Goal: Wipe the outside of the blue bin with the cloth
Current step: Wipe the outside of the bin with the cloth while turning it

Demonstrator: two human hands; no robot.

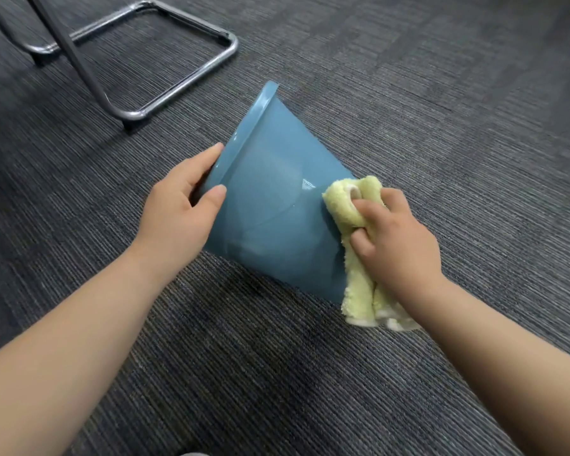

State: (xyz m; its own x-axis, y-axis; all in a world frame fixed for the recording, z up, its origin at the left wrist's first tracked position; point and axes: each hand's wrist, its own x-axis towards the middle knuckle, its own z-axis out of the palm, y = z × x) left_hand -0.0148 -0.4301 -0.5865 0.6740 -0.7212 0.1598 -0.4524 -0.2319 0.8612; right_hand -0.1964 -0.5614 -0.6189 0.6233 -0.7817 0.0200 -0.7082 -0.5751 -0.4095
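Head view, looking down on a grey ribbed carpet floor [277, 373]. At the middle of the frame, a blue bin [277, 199], tipped on its side. Long axis running from upper left to lower right: mouth and rim aimed at the upper left, base end at the lower right. Cannot tell whether resting on the carpet or held just off it; dark shadow under the lower edge.

Left of centre, the left grip [178, 205], closed round the bin's rim: thumb laid on the outer wall just beside the rim, fingers hooked over the edge into the mouth. Right of centre, the right grip [399, 238], clenched on a bunched pale yellow-green cloth [346, 209]. Cloth pressed against the bin at its base end, loose folds hanging down past the bin's lower corner.

In the upper left of the frame, a chrome tube chair frame [185, 86] on the carpet, well apart from the bin, crossed by a dark slanting bar [78, 62].
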